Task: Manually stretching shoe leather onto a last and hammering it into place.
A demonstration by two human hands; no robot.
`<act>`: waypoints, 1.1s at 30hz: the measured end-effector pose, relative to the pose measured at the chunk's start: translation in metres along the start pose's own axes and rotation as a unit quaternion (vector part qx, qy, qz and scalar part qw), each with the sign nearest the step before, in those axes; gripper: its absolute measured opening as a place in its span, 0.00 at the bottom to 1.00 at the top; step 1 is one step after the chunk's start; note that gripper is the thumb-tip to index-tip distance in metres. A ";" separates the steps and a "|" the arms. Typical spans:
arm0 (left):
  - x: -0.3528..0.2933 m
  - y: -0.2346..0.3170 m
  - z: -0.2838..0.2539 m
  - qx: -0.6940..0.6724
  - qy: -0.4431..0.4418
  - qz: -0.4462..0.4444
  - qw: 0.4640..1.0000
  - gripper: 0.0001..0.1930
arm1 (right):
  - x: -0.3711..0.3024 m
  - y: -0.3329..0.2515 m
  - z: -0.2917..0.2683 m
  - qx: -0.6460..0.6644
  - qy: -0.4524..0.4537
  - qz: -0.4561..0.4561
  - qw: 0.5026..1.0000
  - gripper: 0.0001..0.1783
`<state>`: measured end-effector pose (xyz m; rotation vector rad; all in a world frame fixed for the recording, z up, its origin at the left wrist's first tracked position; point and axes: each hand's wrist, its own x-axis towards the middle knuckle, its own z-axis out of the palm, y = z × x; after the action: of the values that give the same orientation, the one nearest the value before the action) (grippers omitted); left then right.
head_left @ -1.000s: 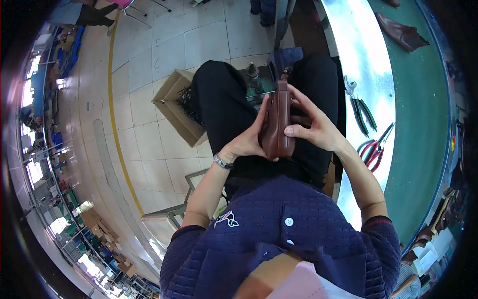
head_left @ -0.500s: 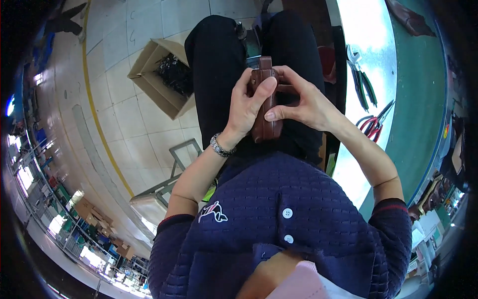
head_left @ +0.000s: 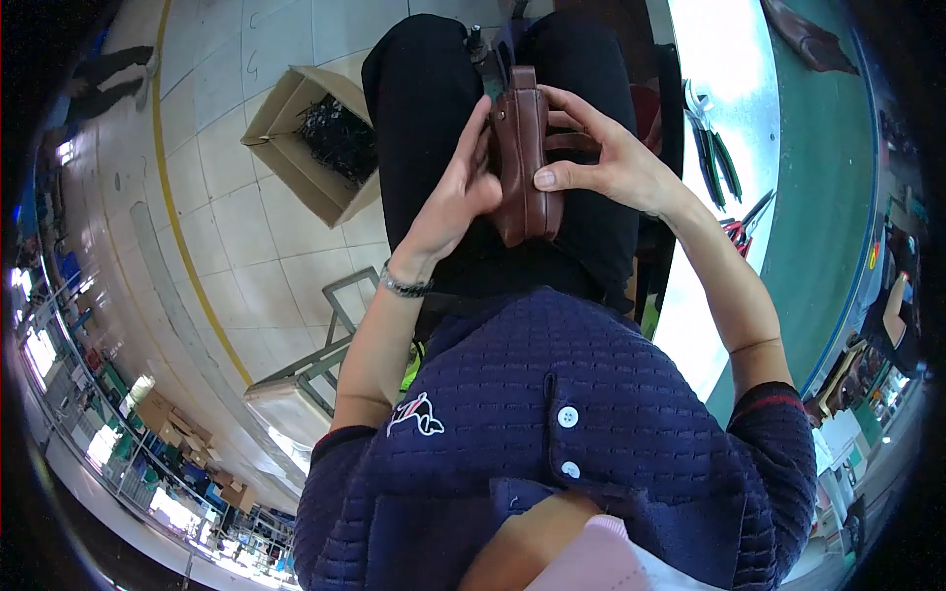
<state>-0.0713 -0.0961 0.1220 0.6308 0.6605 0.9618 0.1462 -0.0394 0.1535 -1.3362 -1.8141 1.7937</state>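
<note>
A brown stitched leather pouch (head_left: 527, 202) stands on end above my lap, a short tab at its top and a small metal stud on its left side. My right hand (head_left: 613, 169) grips it from the right, thumb pressed on the near face and fingers around the far side. Under that hand a brown strap or flap shows beside the pouch. My left hand (head_left: 455, 202) is at the pouch's left side, its fingers stretched out along it and the thumb off the near face. Whether those fingertips touch the leather I cannot tell.
To my right is a bright metal worktop edge (head_left: 724, 295) beside a green mat (head_left: 823, 197). An adjustable wrench (head_left: 696, 98), green-handled pliers (head_left: 727, 172) and red-handled pliers (head_left: 741, 231) lie there. A cardboard box (head_left: 281, 128) of black scraps stands on the floor at left.
My left thumb has come off the pouch's near face and that hand has opened to the left. The pouch has moved slightly away from my body, still in my right hand.
</note>
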 end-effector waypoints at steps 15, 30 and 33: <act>-0.017 -0.009 0.000 0.127 -0.064 0.001 0.990 0.65 | -0.035 -0.011 0.016 0.073 0.016 -0.055 0.996 0.55; 0.042 0.007 0.055 0.066 -0.019 -0.059 0.996 0.48 | -0.070 0.040 0.020 -0.015 0.166 -0.089 0.982 0.47; 0.062 0.021 0.062 0.018 -0.025 -0.126 0.992 0.48 | -0.042 0.040 0.019 -0.134 0.232 -0.205 0.941 0.45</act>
<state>-0.0103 -0.0440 0.1639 0.5859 0.6956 0.6982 0.1719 -0.0901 0.1315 -1.2165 -1.9190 0.9519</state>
